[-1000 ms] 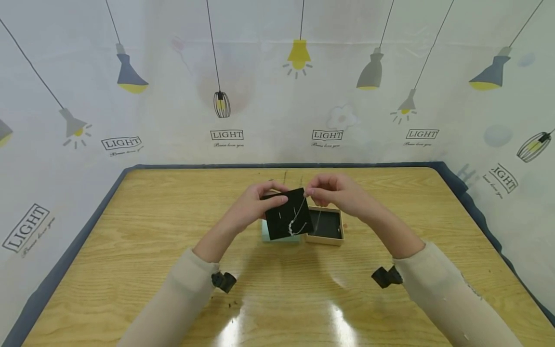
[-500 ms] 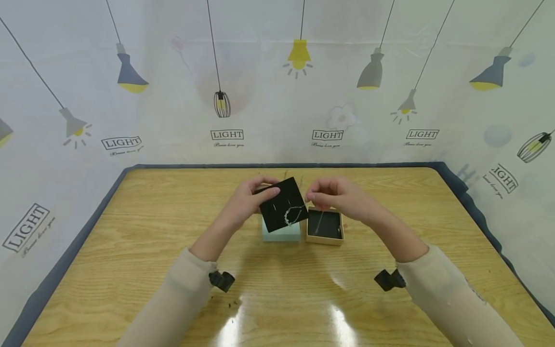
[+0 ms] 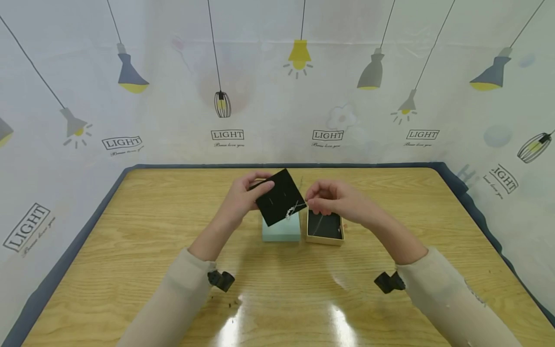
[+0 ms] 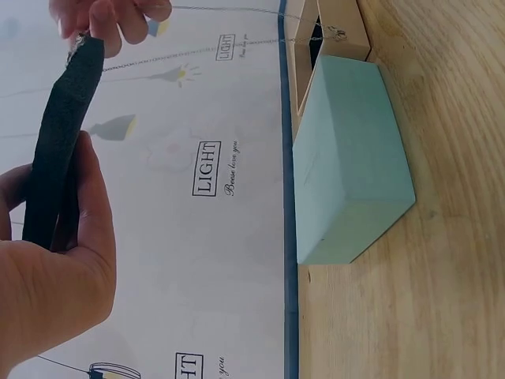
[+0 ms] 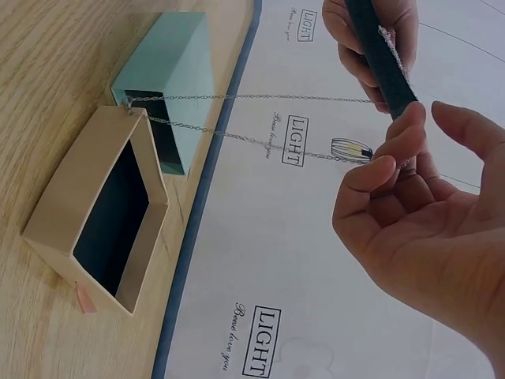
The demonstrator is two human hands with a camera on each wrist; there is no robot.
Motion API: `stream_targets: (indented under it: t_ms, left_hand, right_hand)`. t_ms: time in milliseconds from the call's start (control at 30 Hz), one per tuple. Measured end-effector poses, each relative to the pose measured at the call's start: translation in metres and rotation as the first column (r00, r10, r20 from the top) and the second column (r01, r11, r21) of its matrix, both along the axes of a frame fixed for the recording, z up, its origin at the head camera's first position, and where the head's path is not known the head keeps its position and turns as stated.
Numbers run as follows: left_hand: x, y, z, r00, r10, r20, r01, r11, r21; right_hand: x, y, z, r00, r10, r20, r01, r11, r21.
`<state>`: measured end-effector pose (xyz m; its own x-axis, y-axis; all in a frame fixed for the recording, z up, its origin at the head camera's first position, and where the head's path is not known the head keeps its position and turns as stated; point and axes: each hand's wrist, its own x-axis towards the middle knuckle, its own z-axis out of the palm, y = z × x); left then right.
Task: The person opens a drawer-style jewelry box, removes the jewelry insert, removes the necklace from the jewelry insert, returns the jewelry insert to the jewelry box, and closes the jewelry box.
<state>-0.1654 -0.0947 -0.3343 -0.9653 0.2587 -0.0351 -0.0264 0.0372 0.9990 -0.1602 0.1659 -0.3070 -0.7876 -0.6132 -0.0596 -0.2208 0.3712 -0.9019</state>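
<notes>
Black foam, a square jewellery pad (image 3: 278, 196) with two pale slits, is gripped in my left hand (image 3: 243, 196), thumb across its front and fingers behind; I hold it tilted, raised over the surface (image 3: 151, 217). My right hand (image 3: 337, 199) is at its lower right corner, fingers curled in, pinching a silver chain (image 3: 290, 211) whose beaded part lies across that corner.

From my head I see the pad's face and slits, with only a faint strand hanging before the open box. My wrist views show the pad edge-on, and two long strands dropping from it to a clasp near the box; whether that end touches the box, I cannot tell. My right wrist view also shows my fingertips meeting at the chain while one digit stands apart.

Of the containers, the beige box drawer (image 3: 324, 242) sits open below my right hand, its inside lined in black. A pink ribbon tab (image 5: 85, 298) sticks out from its side. Just beside it, to its left, stands the mint-green box sleeve (image 3: 281, 233), partly covered by the pad from above. Only my right wrist view looks into its dark open end; my left wrist view shows plain outer walls.
</notes>
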Motion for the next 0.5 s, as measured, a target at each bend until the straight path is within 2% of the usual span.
stream_targets:
  t_ms: [300, 500]
  left_hand:
    - [0.0007, -0.0018, 0.0045, 1.000, 0.019, 0.007, -0.019, 0.999, 0.031]
    - [0.0016, -0.0003, 0.0072, 1.000, 0.025, 0.013, -0.026, 0.998, 0.063]
  right_hand:
    - [-0.0002, -0.0035, -0.0033, 1.000, -0.017, -0.027, 0.018, 0.999, 0.037]
    - [-0.0022, -0.0077, -0.0067, 0.997, 0.014, -0.081, -0.009, 0.998, 0.054]
